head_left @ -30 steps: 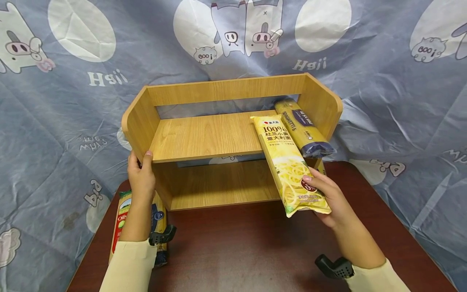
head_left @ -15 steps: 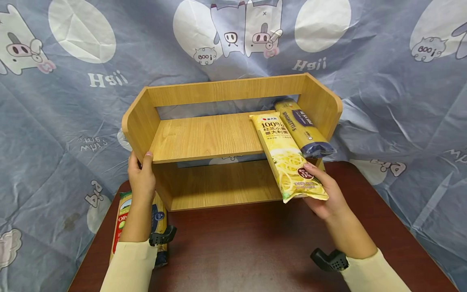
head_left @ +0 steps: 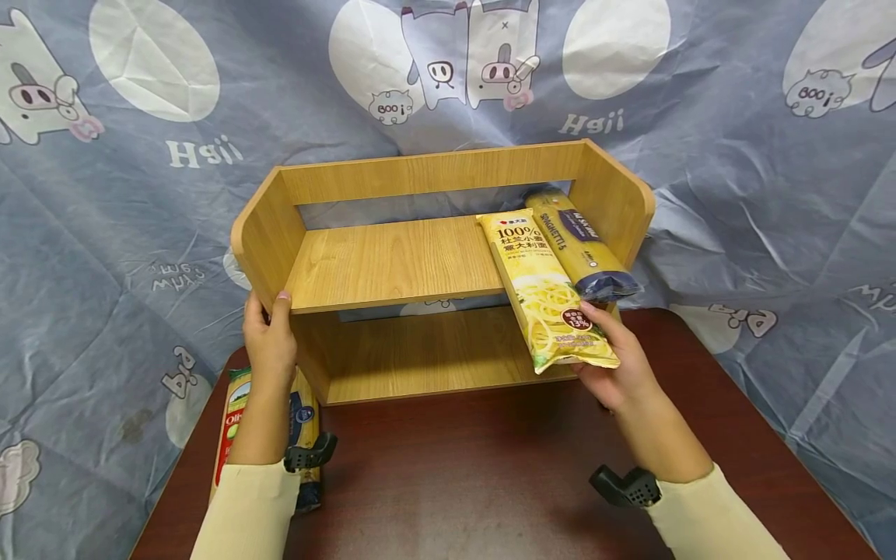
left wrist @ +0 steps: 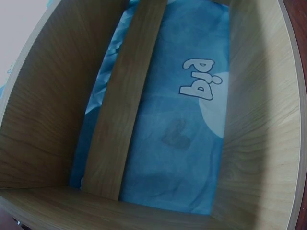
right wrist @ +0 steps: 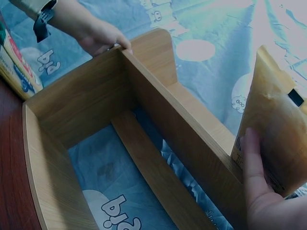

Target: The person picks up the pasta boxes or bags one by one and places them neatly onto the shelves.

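In the head view my right hand (head_left: 619, 362) grips the lower end of a yellow pasta pack (head_left: 542, 288), thumb on its printed front. The pack slants over the right part of the wooden shelf's (head_left: 392, 264) upper board, its near end jutting past the front edge. Right beside it lies a spaghetti pack (head_left: 581, 245) with a dark blue label, against the right side panel. My left hand (head_left: 269, 342) holds the shelf's left side panel near the upper board. In the right wrist view a finger presses the underside of the pasta pack (right wrist: 273, 129).
More pasta packs (head_left: 304, 420) lie on the dark red table (head_left: 448, 474) left of the shelf, partly behind my left forearm. The shelf's lower compartment (head_left: 420, 354) lies below the upper board. A patterned cloth (head_left: 301, 85) hangs behind.
My right hand has moved forward and slightly left, sliding the yellow pasta pack farther back over the upper board. The left hand keeps its hold on the side panel.
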`<action>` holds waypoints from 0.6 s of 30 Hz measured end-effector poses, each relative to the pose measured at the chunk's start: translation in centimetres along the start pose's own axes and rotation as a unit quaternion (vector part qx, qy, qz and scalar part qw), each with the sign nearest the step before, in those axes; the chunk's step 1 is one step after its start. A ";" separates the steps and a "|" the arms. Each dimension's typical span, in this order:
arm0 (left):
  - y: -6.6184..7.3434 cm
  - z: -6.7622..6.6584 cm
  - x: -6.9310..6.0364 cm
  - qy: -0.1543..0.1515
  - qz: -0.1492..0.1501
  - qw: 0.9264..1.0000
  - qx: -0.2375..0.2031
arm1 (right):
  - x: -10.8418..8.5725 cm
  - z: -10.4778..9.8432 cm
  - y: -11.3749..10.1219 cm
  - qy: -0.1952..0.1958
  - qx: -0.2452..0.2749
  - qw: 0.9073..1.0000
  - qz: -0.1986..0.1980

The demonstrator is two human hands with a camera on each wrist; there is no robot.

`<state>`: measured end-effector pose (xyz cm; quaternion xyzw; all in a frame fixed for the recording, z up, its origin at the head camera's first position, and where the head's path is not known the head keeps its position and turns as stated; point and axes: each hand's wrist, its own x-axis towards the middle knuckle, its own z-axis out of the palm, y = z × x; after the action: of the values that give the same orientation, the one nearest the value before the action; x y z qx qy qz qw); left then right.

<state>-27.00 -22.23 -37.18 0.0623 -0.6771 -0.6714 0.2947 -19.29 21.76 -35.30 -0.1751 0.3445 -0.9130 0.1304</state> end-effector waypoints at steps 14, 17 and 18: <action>0.4 0.1 -0.2 -0.004 -0.008 1.000 -0.002 | -3.1 -0.9 1.0 -0.120 -0.007 0.993 0.004; 0.3 0.1 -0.3 0.001 -0.006 1.000 -0.001 | -3.5 -0.6 1.8 -0.128 -0.025 0.991 -0.011; 0.3 0.1 -0.3 0.002 -0.006 1.000 0.001 | -3.6 -0.4 2.0 -0.127 -0.036 0.991 -0.017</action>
<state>-26.72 -22.01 -36.97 0.0676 -0.6768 -0.6725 0.2918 -15.96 21.82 -37.79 -0.3004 0.3549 -0.8723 0.1514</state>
